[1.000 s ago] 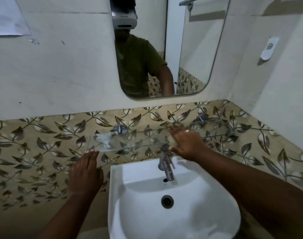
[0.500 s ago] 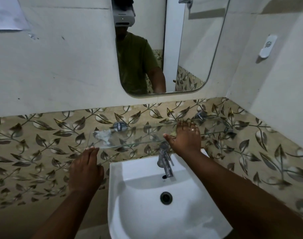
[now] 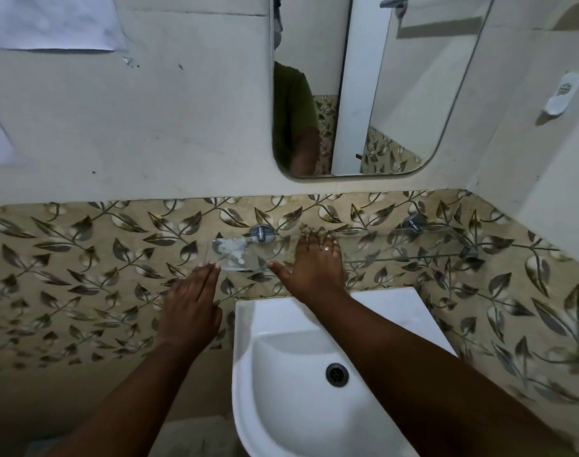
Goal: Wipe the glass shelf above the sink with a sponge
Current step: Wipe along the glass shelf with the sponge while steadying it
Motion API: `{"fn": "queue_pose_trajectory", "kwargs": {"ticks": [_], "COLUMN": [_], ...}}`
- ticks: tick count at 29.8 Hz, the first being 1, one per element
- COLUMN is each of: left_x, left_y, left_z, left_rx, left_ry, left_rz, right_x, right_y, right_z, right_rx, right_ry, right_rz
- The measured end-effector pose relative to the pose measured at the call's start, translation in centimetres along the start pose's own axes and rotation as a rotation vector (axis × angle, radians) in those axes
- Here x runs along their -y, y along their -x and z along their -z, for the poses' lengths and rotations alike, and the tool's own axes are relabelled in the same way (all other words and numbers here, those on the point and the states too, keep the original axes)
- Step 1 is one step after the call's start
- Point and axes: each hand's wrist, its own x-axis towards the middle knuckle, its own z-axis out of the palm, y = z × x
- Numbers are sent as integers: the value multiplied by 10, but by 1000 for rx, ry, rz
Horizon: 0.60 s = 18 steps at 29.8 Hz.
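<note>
The clear glass shelf [image 3: 397, 250] runs along the leaf-patterned tiles above the white sink [image 3: 397, 308]. A white smear [image 3: 230, 250] lies on its left end. My right hand [image 3: 314, 263] lies flat on the shelf just right of the smear, fingers pointing at the wall. A rough yellowish edge, the sponge [image 3: 311, 229], shows past its fingertips; the rest is hidden under the palm. My left hand [image 3: 192, 301] is flat with nothing in it, fingertips touching the shelf's front left corner.
Two chrome brackets [image 3: 261, 233] [image 3: 413, 222] hold the shelf to the wall. A mirror [image 3: 397, 94] hangs above. A white soap holder [image 3: 562, 94] sits on the right wall. My right forearm crosses the basin and hides the tap.
My right hand has slid left along the shelf, from above the tap toward the white smear. My left hand has stayed at the shelf's left corner.
</note>
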Motion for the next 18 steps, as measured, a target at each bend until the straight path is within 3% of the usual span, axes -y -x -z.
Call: {"fn": "queue_pose_trajectory", "kwargs": {"ticks": [11, 18], "left_x": [28, 47], "left_y": [19, 30], "left_z": [3, 3], "left_rx": [20, 32], "left_ry": [36, 10], "left_rz": [83, 201], "right_x": [106, 135], "right_y": [6, -1], "right_z": [-10, -8], "right_rx": [23, 85], "right_ry": [-53, -26], "right_rz": [167, 219]}}
